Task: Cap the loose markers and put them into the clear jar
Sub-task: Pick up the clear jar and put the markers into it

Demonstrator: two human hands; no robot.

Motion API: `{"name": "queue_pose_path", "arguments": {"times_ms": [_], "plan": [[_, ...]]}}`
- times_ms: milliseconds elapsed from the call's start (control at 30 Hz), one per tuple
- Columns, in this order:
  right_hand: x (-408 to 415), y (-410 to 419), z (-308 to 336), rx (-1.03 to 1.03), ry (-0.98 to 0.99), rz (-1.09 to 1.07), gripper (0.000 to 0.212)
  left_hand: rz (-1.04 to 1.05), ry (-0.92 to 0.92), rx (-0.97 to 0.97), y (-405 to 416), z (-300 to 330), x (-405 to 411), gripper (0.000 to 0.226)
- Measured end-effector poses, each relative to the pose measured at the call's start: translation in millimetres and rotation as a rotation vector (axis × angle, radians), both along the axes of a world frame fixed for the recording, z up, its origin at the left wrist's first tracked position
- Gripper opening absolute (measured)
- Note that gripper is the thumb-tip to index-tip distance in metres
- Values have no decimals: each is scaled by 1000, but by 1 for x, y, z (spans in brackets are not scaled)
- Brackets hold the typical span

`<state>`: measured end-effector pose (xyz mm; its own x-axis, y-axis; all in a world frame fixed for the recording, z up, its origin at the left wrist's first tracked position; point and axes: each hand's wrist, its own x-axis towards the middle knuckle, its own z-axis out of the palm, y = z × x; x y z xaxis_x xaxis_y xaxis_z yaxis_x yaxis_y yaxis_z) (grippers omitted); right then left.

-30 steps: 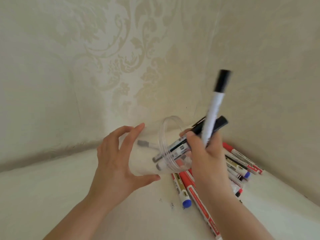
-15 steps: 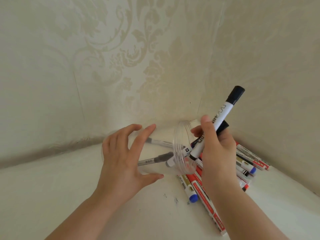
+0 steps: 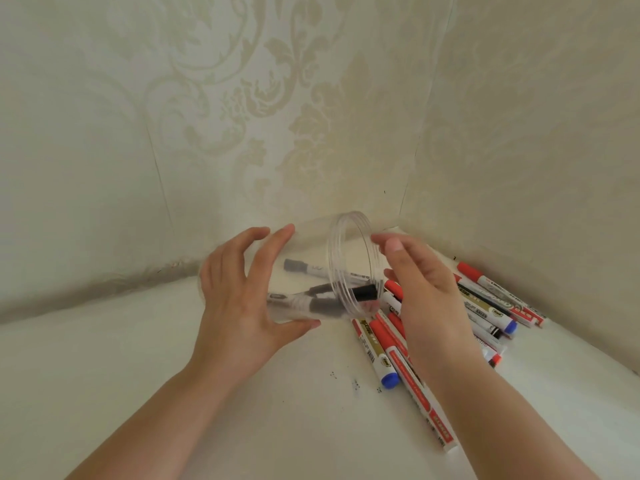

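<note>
The clear jar (image 3: pixel 349 237) lies tipped on its side, mouth toward the right. My left hand (image 3: pixel 242 299) grips its body, fingers over the top and thumb underneath. Inside lie black-capped markers (image 3: pixel 325 299), and one black cap (image 3: pixel 363 292) pokes out past the rim. My right hand (image 3: pixel 419 289) hovers at the jar's mouth with fingers relaxed and nothing in it. Below and right of it lies a pile of loose markers (image 3: pixel 485 306) with red, blue and black caps.
The white table surface (image 3: pixel 138 375) meets patterned wallpaper walls (image 3: pixel 242 133) in a corner just behind the jar. A long red marker (image 3: pixel 412 372) and a blue-capped one (image 3: pixel 375 355) lie toward me. Small dark specks (image 3: pixel 355 382) dot the table.
My right hand held black markers at the jar's mouth; they have since slid inside and the hand has let go. The jar stayed in my left hand.
</note>
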<state>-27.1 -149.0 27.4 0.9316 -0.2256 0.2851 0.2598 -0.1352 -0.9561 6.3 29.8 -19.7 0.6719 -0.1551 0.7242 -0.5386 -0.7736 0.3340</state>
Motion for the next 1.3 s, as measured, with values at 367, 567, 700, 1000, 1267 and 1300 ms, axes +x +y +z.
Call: {"name": "queue_pose_path", "arguments": {"times_ms": [367,567,700,1000,1267,1300], "plan": [[-1,-9,-15,-1310,475,83,37,-161,45,-175,16,-3,12,100],[-1,9,-32,-1385,319,-19,26,-250,74,-212,20,-6,13,101],[-2,-10,-8,-820,214,-109,4,-266,69,-217,19,-7,14,100],[-16,6,6,88,-268,-29,9,-153,-25,-50,10,-9,17,95],[-10,12,3,-72,-169,22,39,-143,-23,-150,8,-4,14,95],[-10,13,2,-75,-180,40,42,-152,-19,-153,7,-4,14,94]]}}
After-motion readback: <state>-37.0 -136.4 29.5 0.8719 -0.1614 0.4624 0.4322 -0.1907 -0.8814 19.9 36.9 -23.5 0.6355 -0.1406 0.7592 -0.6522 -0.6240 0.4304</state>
